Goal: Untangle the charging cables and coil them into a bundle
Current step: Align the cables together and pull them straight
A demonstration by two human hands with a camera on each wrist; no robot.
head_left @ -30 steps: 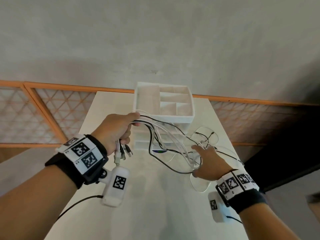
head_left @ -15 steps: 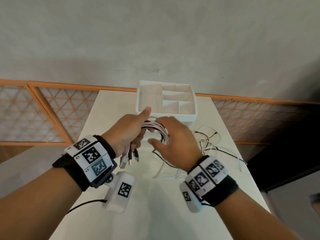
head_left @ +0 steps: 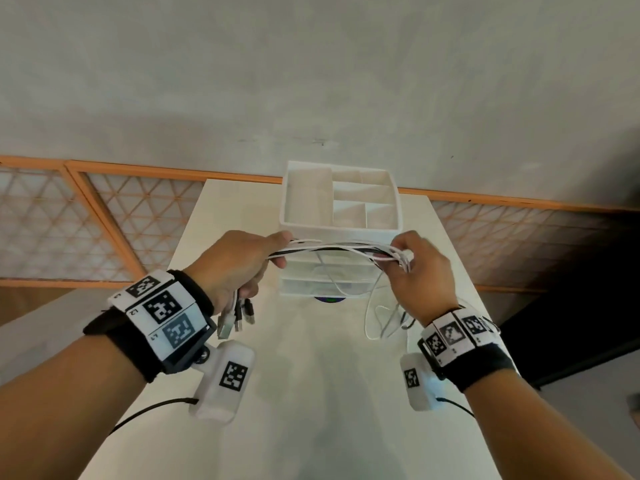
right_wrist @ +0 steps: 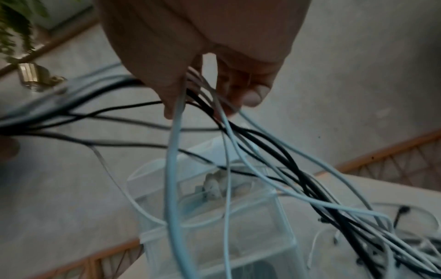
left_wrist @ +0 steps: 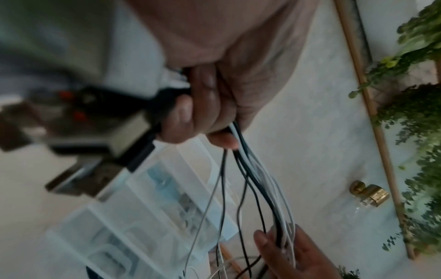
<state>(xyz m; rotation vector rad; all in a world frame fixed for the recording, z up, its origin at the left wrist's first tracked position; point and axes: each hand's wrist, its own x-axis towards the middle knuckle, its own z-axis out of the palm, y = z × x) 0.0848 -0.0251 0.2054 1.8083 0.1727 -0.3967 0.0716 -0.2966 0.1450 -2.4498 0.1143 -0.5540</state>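
Note:
Several black and white charging cables [head_left: 341, 249] stretch in a bundle between my two hands, above the white table [head_left: 311, 393]. My left hand [head_left: 242, 265] grips one end of the bundle, and the USB plugs [head_left: 235, 317] hang below its fist. My right hand [head_left: 415, 268] pinches the strands further along. Loose loops [head_left: 381, 320] drop from it to the table. In the left wrist view my fingers [left_wrist: 203, 117] curl round the cables [left_wrist: 257, 188]. The right wrist view shows strands [right_wrist: 238, 151] fanning out from my fingertips [right_wrist: 253, 96].
A white drawer organizer [head_left: 341, 223] with open top compartments stands just behind the cables. An orange-framed lattice railing [head_left: 104, 220] runs behind the table. Grey wall above. Green plants [left_wrist: 417, 132] and a brass knob [left_wrist: 369, 194] show in the left wrist view.
My right hand has slid to the right along the cables, away from my left hand, pulling the bundle out into a straight span. The left hand has kept its grip.

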